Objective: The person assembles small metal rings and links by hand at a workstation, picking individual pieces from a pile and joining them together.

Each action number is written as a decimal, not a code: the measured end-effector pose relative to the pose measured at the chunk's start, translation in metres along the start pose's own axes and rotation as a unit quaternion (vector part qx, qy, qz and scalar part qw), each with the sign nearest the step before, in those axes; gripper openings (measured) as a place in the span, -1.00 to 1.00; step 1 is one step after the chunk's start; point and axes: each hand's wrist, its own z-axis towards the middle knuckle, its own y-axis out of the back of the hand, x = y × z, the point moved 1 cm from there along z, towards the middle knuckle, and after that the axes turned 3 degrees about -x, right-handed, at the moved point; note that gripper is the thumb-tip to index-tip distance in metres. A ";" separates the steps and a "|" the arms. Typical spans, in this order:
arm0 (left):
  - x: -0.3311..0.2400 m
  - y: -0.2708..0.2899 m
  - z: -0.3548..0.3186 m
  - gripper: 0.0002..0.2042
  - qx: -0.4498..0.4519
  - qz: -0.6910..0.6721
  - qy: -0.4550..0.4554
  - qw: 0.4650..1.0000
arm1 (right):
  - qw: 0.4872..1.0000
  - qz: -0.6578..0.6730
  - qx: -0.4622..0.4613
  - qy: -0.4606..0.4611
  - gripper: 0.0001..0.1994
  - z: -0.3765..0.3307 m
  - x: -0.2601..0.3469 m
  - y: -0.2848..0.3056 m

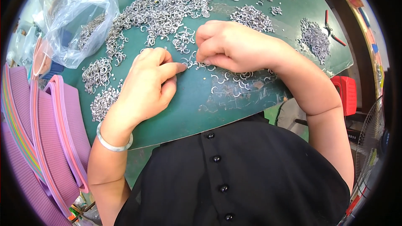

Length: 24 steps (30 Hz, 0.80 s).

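Both hands work low over the green tabletop among small, silvery, C-shaped metal pieces. My left hand has its fingers curled and pressed together. Its index fingertip touches the edge of a few loose curved pieces. Just to the right, my right hand is closed in a pinch, thumb against fingers, over those same pieces. Whatever either hand pinches is too small or hidden to name. A small heap of curved pieces lies just beyond the fingertips, and more lie scattered below my right wrist.
A large pile of curved pieces covers the far table. Smaller heaps lie left, others right, near red-handled pliers. A clear plastic bag stands far left; purple baskets stand beside the table.
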 end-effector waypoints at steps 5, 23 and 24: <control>0.004 0.006 -0.004 -0.76 0.058 -0.047 -0.001 0.997 | 0.999 -0.028 0.025 -0.017 -0.92 -0.001 0.000 0.005; 0.001 0.006 0.000 -0.71 0.059 -0.046 -0.001 0.997 | 0.994 -0.061 0.063 -0.072 -0.91 0.002 -0.001 0.007; 0.000 0.006 0.002 -0.70 0.069 -0.031 -0.010 0.997 | 0.996 -0.048 0.046 -0.057 -0.91 0.001 -0.002 0.006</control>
